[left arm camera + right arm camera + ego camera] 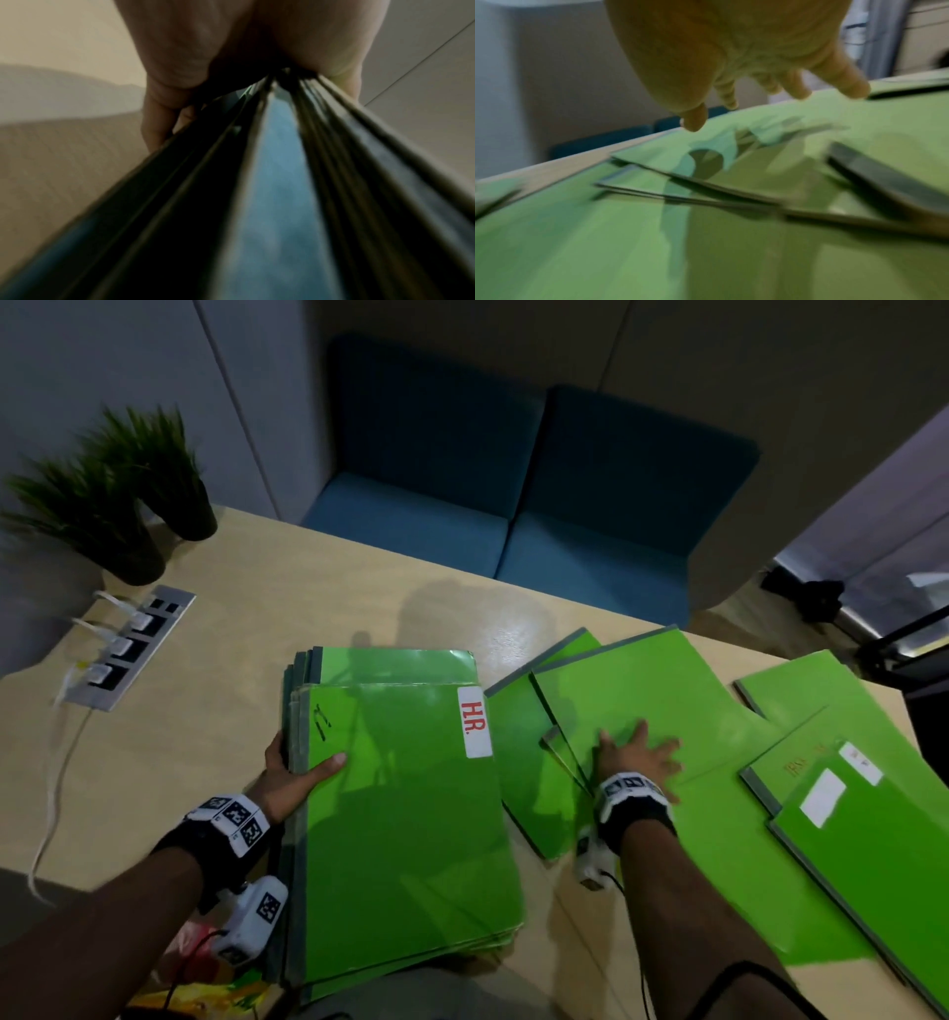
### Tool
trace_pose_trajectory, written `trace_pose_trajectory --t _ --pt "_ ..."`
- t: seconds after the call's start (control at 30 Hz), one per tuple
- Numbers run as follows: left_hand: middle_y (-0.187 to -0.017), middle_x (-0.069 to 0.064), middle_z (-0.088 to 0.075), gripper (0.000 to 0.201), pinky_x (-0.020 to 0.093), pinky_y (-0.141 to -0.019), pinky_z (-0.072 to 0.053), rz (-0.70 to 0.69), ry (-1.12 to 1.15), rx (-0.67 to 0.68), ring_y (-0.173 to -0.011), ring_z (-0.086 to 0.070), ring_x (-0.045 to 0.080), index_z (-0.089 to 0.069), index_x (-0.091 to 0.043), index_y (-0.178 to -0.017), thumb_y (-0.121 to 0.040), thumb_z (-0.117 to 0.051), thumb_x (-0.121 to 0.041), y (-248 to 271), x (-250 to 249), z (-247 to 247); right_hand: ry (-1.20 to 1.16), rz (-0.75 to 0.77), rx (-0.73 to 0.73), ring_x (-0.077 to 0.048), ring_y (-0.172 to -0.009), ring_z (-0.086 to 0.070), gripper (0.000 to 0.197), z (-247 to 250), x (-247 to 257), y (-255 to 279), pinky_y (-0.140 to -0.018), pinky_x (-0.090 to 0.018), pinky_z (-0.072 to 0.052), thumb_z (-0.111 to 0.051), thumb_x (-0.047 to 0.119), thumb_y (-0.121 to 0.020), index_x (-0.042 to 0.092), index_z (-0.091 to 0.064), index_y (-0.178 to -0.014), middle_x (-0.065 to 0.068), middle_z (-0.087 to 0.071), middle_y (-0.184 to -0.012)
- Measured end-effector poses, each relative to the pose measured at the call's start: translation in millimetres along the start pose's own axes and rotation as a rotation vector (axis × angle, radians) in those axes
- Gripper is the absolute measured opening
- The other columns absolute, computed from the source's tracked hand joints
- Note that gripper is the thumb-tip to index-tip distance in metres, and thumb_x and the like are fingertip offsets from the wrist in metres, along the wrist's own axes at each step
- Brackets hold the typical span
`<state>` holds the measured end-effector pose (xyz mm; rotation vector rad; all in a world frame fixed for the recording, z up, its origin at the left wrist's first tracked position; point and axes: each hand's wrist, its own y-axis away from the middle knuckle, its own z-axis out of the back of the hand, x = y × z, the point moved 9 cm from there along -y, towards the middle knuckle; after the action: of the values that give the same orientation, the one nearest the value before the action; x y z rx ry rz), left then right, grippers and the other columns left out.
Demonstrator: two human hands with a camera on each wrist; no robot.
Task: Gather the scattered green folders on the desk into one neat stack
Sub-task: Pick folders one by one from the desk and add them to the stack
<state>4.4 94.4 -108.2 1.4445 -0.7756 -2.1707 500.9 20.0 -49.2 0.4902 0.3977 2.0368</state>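
Left hand (292, 775) grips the stack (405, 814) by its left spine edge, thumb on top, fingers curled under; confirmed in left wrist view, several spines fanning out from the pinch. Right hand (637, 757) lies flat, fingers spread wide, on a loose folder (642, 690) at centre right, holding nothing.

Risks, as judged:
- Stack overhangs the near edge of the desk (231, 660); one-sided grip may let lower folders slide off toward the lap.
- Layers already offset at the far end; further additions likely to worsen the skew unless squared.
- Flat palm on a glossy cover may drag the folders beneath or simply slip.
- Overlapped loose folders may snag at corners when pulled left.

Count:
- One stack, near left; folder number within it not determinable.
- Loose folders on the right: at least five visible, overlapping; exact total uncertain.
- Plants (128, 495), far left: two.
- Socket strip (128, 649): one, three plugs.
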Motion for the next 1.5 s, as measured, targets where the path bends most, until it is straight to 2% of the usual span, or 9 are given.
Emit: trace_pose_trajectory --t 0.27,0.4,0.5,0.67,0.83,1.0,1.2,1.3,1.5 --pt "-0.152 0.007 -0.032 0.144 0.054 -0.105 -0.040 -0.025 -0.024 0.009 -0.127 -0.047 0.032 -0.007 -0.032 -0.150 -0.034 -0.079 -0.076 -1.1 -7.4 0.8 0.178 0.239 -0.113 -0.037 -0.134 -0.031 0.062 -10.0 -34.8 15.8 -0.104 -0.051 -0.039 -0.051 0.061 -0.088 0.029 -0.043 -0.141 -0.013 -0.027 -0.150" --pt "-0.150 0.009 -0.036 0.136 0.056 -0.101 -0.043 -0.022 -0.013 -0.006 -0.121 -0.052 0.034 -0.011 -0.031 -0.149 -0.041 -0.082 -0.071 -5.0 -1.1 5.6 -0.134 -0.217 -0.095 -0.036 -0.149 0.001 0.123 -3.6 -107.3 0.1 -0.115 -0.060 -0.012 -0.072 0.068 -0.067 0.016 -0.003 -0.155 -0.016 0.008 -0.162" --pt "-0.148 0.009 -0.038 0.140 0.056 -0.099 -0.044 -0.011 -0.005 0.001 -0.119 -0.053 0.034 -0.011 -0.029 -0.149 -0.037 -0.083 -0.070 -5.9 0.4 4.4 -0.188 -0.226 -0.023 -0.035 -0.149 -0.001 0.135 -7.2 -111.6 -5.5 -0.117 -0.057 -0.015 -0.079 0.058 -0.067 0.012 0.015 -0.153 -0.020 0.002 -0.161" --pt "-0.149 0.007 -0.035 0.129 0.059 -0.097 -0.045 -0.004 0.026 -0.001 -0.120 -0.052 0.035 -0.016 -0.034 -0.146 -0.041 -0.084 -0.065 -13.6 8.6 9.0 -0.066 0.062 -0.057 -0.039 -0.130 -0.044 0.127 -1.4 -80.0 -4.4 -0.103 -0.046 -0.043 -0.084 0.032 -0.073 0.014 0.013 -0.153 -0.020 -0.046 -0.142" --pt "-0.150 0.007 -0.033 0.115 0.062 -0.097 -0.043 -0.017 0.013 0.012 -0.122 -0.051 0.036 -0.019 -0.043 -0.143 -0.050 -0.085 -0.063 -23.3 16.3 12.6 -0.006 0.190 -0.055 -0.036 -0.134 -0.038 0.103 9.3 -82.4 -11.8 -0.110 -0.045 -0.037 -0.082 0.030 -0.075 0.020 -0.017 -0.154 -0.015 -0.039 -0.145" --pt "-0.150 0.012 -0.033 0.111 0.059 -0.100 -0.041 -0.010 0.071 -0.010 -0.123 -0.049 0.037 -0.015 -0.028 -0.149 -0.063 -0.083 -0.049 18.5 -18.5 -2.8 -0.077 -0.132 -0.141 -0.037 -0.138 -0.030 0.071 20.0 -144.4 -19.2 -0.106 -0.058 -0.034 -0.062 0.052 -0.086 0.016 -0.038 -0.143 -0.018 -0.030 -0.150" --pt "-0.149 0.018 -0.034 0.079 0.051 -0.099 -0.039 -0.057 0.165 -0.042 -0.127 -0.045 0.040 -0.016 -0.014 -0.150 -0.088 -0.065 -0.015 28.0 -30.8 -9.8 -0.117 0.132 -0.130 -0.037 -0.135 -0.041 0.061 26.2 -115.1 -32.1 -0.110 -0.047 -0.037 -0.064 0.026 -0.091 0.015 -0.040 -0.146 -0.018 -0.041 -0.149" --pt "-0.151 0.016 -0.032 0.099 0.053 -0.099 -0.041 -0.038 0.165 -0.039 -0.126 -0.046 0.039 -0.012 -0.018 -0.151 -0.077 -0.076 -0.031 28.1 -29.8 -8.9 -0.058 0.140 -0.180 -0.036 -0.135 -0.040 0.073 42.4 -111.8 -40.9 -0.110 -0.049 -0.036 -0.071 0.040 -0.084 0.016 -0.041 -0.145 -0.016 -0.041 -0.149" --pt "-0.153 0.012 -0.027 0.167 0.056 -0.102 -0.041 -0.028 0.069 0.003 -0.127 -0.045 0.037 -0.005 -0.025 -0.151 -0.011 -0.080 -0.075 24.0 -26.2 -4.0 0.035 -0.071 -0.014 -0.039 -0.145 -0.016 0.123 34.0 -108.9 -52.0 -0.114 -0.054 -0.023 -0.077 0.063 -0.066 0.010 -0.008 -0.153 -0.022 -0.013 -0.158"
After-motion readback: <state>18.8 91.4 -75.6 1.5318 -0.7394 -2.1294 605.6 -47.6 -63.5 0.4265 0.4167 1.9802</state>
